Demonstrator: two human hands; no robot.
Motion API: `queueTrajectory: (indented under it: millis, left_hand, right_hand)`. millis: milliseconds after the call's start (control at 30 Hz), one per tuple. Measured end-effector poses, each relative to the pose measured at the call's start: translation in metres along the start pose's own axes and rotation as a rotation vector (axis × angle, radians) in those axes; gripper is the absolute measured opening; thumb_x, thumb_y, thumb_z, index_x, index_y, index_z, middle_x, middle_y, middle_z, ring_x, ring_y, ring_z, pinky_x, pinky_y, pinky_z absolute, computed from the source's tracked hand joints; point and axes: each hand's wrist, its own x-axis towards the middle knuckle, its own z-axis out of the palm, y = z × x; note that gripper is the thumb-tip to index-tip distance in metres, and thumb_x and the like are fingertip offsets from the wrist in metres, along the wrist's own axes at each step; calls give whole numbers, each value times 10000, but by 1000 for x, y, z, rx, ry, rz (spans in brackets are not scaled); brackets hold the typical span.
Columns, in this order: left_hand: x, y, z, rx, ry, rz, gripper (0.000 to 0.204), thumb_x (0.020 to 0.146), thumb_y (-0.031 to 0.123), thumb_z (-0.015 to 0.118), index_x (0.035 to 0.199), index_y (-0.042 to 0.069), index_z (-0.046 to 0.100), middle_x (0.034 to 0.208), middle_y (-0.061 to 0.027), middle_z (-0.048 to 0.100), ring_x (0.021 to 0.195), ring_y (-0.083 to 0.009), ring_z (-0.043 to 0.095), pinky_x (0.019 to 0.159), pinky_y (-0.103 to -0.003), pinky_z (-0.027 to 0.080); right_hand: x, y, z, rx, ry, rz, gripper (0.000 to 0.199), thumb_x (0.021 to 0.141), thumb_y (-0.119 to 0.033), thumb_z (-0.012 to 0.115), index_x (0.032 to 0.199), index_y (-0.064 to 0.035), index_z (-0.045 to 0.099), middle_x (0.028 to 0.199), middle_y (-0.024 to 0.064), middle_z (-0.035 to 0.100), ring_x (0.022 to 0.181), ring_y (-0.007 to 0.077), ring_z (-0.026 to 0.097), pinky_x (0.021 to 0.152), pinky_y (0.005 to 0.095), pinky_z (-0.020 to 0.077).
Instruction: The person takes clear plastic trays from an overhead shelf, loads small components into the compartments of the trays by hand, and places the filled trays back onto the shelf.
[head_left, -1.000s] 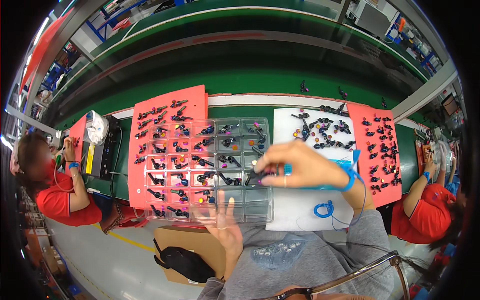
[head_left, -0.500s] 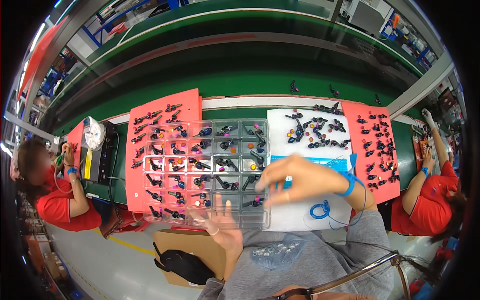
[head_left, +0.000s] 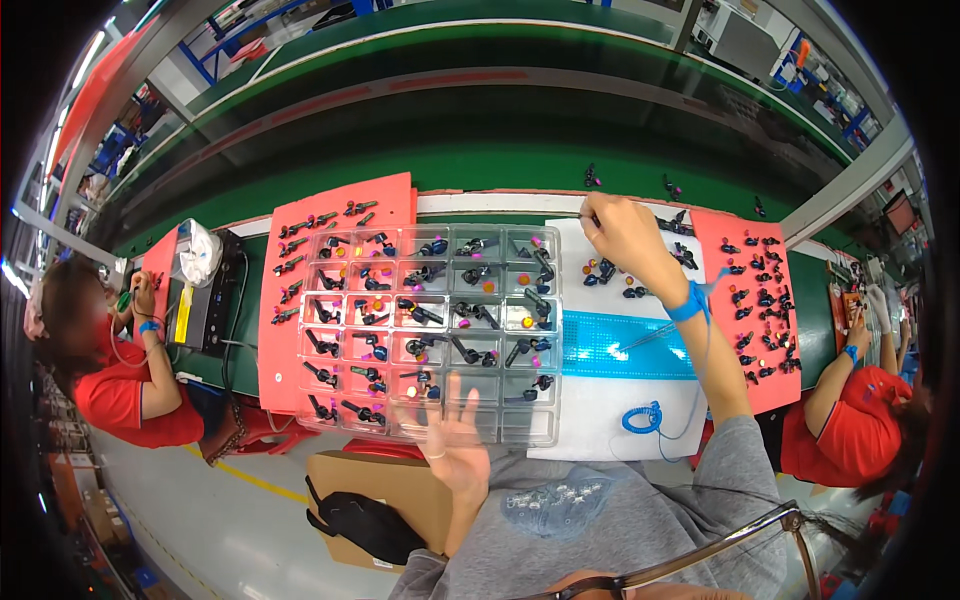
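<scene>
Tray: the clear compartment tray [head_left: 550, 395] lies across the bench, overlapping the left salmon foam sheet [head_left: 277, 370] and the white foam sheet [head_left: 575, 425]; most of its cells hold black stemmed earbud parts [head_left: 470, 350] with purple, orange or yellow bits.
Left hand: the left hand [head_left: 457, 440] is at the tray's near edge, fingers spread apart and overlapping the clear plastic; contact cannot be confirmed.
Right hand: the right hand [head_left: 618, 230] is over the far portion of the white sheet, fingers curled inward beside loose earbud parts; whether it pinches one cannot be told.
Wrist strap: a blue strap [head_left: 690, 302] circles the right wrist; its coiled cord [head_left: 642, 417] rests on the white sheet.
Blue mat: the perforated blue mat [head_left: 590, 345] lies right of the tray, with a slim metal tweezer-like tool [head_left: 645, 341] across it.
Right foam: the right salmon foam sheet [head_left: 718, 222] carries further earbud parts in rough rows.
Green surface: the dark green line [head_left: 480, 170] runs beyond, with small clusters near its edge.
Neighbours: red-shirted co-workers sit at both sides.
Floor: grey, yellow-lined; a black bag [head_left: 370, 525] lies on cardboard [head_left: 430, 495].
</scene>
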Motion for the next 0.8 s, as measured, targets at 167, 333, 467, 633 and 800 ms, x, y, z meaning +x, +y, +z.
queueTrajectory:
  millis: [167,333,467,633,800]
  left_hand:
    - [3,2,-4,-20,-42,2,741,892,261,573,1468,282,107,1423,-151,357,1247,-381,432,970,-520,421]
    - [0,3,1,-16,-42,-62,747,884,321,591,1461,276,119,1395,-134,372,1235,-366,441,979,-507,404]
    - [-3,3,8,22,-19,-85,769,869,394,599,1460,273,122,1379,-121,371,1226,-353,447,986,-495,384]
    - [-1,-1,6,35,-6,-58,775,857,310,606,1460,261,123,1397,-137,364,1226,-364,452,973,-497,399]
    - [-2,0,-5,43,19,7,772,832,193,591,1456,211,138,1408,-153,357,1223,-387,459,945,-496,431]
  right_hand:
    - [-26,-90,-71,748,-77,-262,99,851,-71,608,928,-30,562,786,103,629,701,216,657,628,292,517]
    - [-55,-141,-68,868,-360,-574,121,844,-87,603,938,-34,547,761,101,599,685,254,634,607,338,517]
    - [-64,-142,-42,611,-424,-583,193,819,-155,635,957,-51,548,739,95,580,660,310,598,563,398,491]
    - [-60,-127,-52,620,-247,-520,268,794,-261,689,964,-79,590,784,73,615,648,269,609,562,361,501]
    - [8,-51,-39,477,-25,-127,250,777,-267,708,925,-73,653,891,78,663,649,206,625,582,328,503]
